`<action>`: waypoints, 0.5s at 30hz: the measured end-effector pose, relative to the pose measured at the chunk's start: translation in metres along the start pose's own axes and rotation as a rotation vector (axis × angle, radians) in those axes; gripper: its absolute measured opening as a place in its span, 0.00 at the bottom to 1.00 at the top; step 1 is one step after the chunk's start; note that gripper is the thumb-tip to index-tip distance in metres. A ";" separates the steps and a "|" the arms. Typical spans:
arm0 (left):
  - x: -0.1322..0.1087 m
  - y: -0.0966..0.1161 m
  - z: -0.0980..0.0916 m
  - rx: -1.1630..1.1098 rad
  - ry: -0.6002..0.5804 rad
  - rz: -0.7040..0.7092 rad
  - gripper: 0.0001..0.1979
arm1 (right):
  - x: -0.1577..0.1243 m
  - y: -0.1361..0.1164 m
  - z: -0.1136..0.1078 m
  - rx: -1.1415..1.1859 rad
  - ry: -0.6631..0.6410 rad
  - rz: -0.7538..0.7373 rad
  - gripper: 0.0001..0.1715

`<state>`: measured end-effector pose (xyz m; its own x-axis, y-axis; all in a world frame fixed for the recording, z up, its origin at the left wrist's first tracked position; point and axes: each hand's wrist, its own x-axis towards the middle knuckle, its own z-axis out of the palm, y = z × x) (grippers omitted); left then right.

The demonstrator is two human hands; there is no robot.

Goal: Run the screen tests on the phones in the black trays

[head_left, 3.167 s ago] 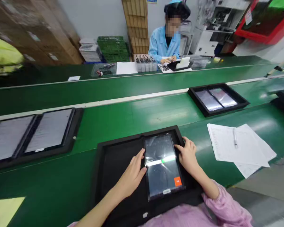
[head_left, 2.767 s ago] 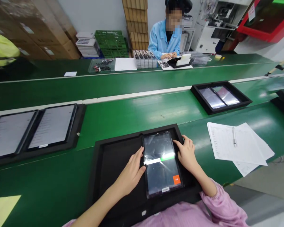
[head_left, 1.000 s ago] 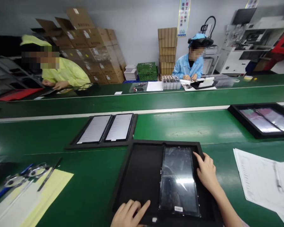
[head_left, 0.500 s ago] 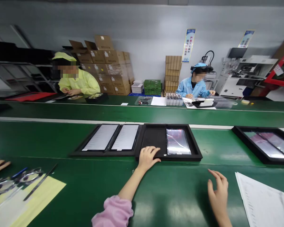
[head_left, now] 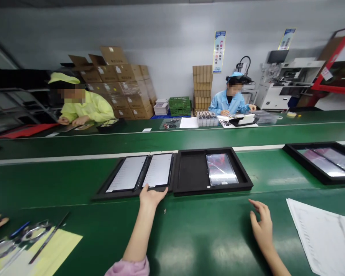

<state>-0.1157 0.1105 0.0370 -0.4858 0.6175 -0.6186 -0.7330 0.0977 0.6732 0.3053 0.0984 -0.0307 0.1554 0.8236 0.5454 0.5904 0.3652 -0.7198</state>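
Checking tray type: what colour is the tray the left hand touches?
Black tray, under the left hand; head view.

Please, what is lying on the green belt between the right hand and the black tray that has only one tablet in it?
Nothing. The head view shows bare green belt from the right hand to the near edge of the black tray, which holds one tablet.
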 end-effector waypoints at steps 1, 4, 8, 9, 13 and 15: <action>0.003 0.007 0.002 -0.027 0.003 -0.055 0.22 | 0.000 0.001 0.001 0.011 0.003 0.011 0.18; 0.005 0.013 0.004 -0.061 0.004 -0.192 0.15 | 0.002 0.005 0.001 0.042 0.013 0.048 0.18; -0.002 0.006 0.008 -0.014 -0.026 -0.270 0.09 | 0.003 0.004 0.002 0.072 0.028 0.078 0.18; -0.006 0.004 0.009 0.008 -0.030 -0.274 0.10 | 0.003 0.002 0.003 0.080 0.027 0.085 0.18; -0.012 0.008 -0.001 0.092 -0.059 -0.272 0.22 | 0.005 -0.008 0.006 0.090 0.006 0.116 0.19; -0.005 0.016 -0.020 0.102 -0.078 -0.204 0.29 | 0.007 -0.011 0.005 0.082 0.002 0.132 0.20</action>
<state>-0.1346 0.0930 0.0425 -0.2918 0.6346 -0.7156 -0.7583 0.3026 0.5775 0.2959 0.1018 -0.0208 0.2294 0.8660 0.4442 0.4979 0.2878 -0.8181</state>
